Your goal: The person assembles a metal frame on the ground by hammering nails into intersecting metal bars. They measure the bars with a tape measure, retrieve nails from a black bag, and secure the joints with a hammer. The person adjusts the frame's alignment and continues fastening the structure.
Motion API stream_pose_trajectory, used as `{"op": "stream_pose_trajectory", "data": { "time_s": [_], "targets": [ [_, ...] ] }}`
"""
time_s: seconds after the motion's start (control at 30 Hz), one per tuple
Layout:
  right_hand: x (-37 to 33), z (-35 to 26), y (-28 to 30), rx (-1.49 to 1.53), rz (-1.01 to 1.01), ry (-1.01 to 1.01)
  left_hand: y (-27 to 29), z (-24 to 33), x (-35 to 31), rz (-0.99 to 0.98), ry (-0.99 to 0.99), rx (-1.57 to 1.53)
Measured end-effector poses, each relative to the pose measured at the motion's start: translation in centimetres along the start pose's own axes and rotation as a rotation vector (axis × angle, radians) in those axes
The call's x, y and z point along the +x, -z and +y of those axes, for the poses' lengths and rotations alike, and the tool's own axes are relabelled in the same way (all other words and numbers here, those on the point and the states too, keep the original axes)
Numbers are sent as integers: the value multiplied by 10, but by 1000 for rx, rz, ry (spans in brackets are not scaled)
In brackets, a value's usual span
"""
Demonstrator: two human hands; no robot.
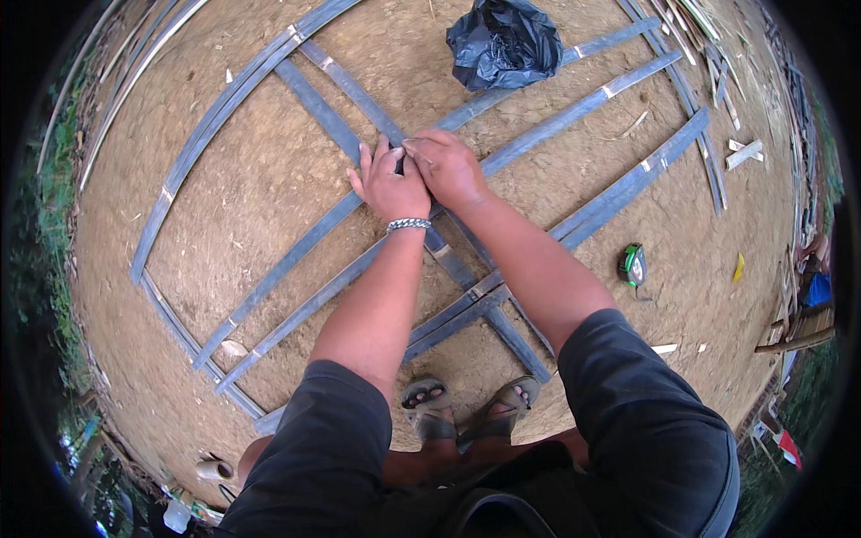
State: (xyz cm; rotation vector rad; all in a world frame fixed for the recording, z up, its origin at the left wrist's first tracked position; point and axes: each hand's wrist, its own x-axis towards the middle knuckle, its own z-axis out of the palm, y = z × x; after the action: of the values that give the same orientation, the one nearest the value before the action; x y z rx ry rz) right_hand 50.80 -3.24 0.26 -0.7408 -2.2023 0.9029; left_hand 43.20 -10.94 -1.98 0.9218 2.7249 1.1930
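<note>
Dark grey flat strips, which look like split bamboo, cross one another in a lattice on the ground. Both my hands meet over a crossing near the middle of it. My left hand (393, 190), with a chain bracelet (409, 224) at the wrist, has thumb and index drawn together while its other fingers fan out. Against it, my right hand (446, 167) is closed with fingertips pinched. Something small and dark shows between the fingertips, but I cannot make out what it is. A diagonal strip (318, 108) runs up from my left fingers, and a long crossing strip (583, 103) passes right of my hands.
A crumpled black plastic bag (504, 45) lies beyond my hands. A green and black tape measure (632, 265) sits at the right. My sandalled feet (428, 394) stand by the near strips. Loose strips (717, 67) lie far right, and a roll (213, 470) lies lower left.
</note>
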Motion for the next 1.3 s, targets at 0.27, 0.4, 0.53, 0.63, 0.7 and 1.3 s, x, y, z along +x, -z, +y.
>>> {"op": "stream_pose_trajectory", "data": {
  "time_s": [0.27,0.4,0.53,0.63,0.7,1.3],
  "targets": [
    [-45,-26,44,59,208,-294,5,-1,5,0,24,-17],
    [-151,-11,138,-155,315,-477,0,1,6,-50,-17,35],
    [-278,19,234,-644,544,-901,-3,-18,5,-109,-50,110],
    [-369,16,292,-956,759,-1485,1,-13,8,-124,4,120],
    [-424,0,309,-850,615,-1625,-2,-10,6,-122,-29,115],
    [-439,-42,251,-459,517,-1221,-1,-6,7,12,-32,32]
  ]
}}
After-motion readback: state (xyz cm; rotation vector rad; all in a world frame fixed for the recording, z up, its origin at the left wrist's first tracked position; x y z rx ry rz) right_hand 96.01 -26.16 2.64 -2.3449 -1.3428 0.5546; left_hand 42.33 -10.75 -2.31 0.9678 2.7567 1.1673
